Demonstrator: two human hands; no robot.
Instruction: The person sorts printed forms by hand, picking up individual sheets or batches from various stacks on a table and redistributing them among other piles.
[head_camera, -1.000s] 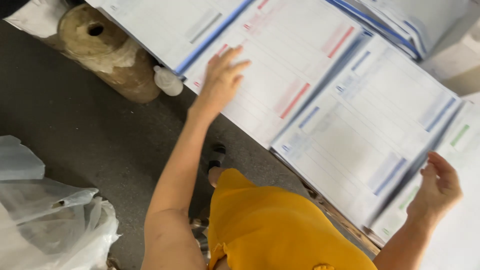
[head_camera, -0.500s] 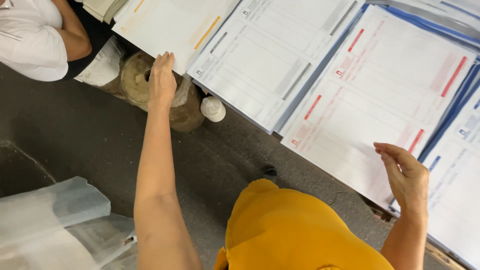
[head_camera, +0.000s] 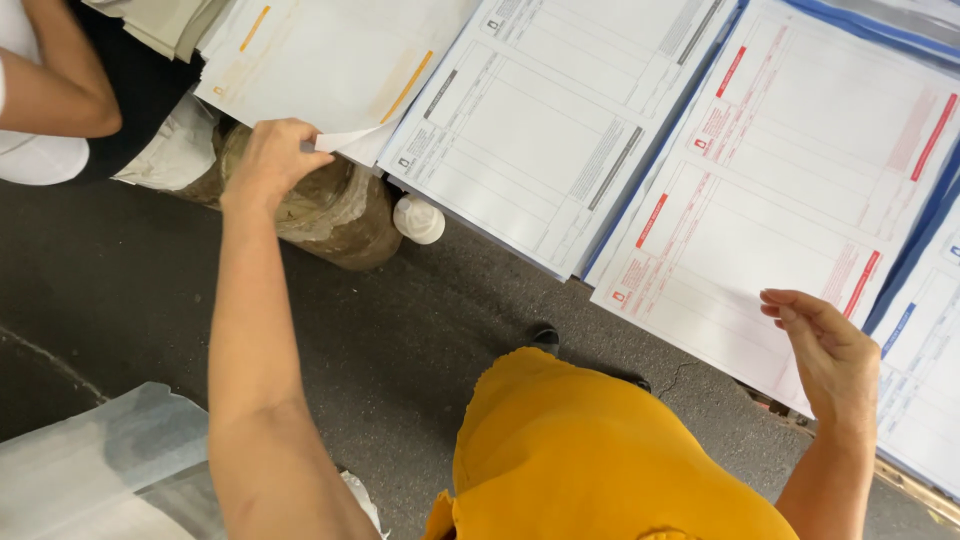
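A co-worker's arm (head_camera: 55, 95) runs off the top-left corner; the blue-printed sheets (head_camera: 925, 370) are cropped at right; print on every form is too small to read.

Setting: print shop / paper-collating work area, prob. industrial.
Evidence, stock: big stacks of printed form sheets side by side – orange-marked stack (head_camera: 330, 60), grey-marked stack (head_camera: 560, 120), red-marked stack (head_camera: 790, 180), blue-marked stack (head_camera: 925, 370).
Evidence, layout: stacks overlap in a row, each a diff. colour of similar form.
Evidence, floor: bare dark concrete floor (head_camera: 420, 340), cracked, no carpet.
Evidence, materials: wrapped brown roll (head_camera: 330, 205) under the stacks; clear plastic sheeting (head_camera: 90, 460) on floor.
Evidence, staff: 2nd person (head_camera: 50, 90) close by at the same row.
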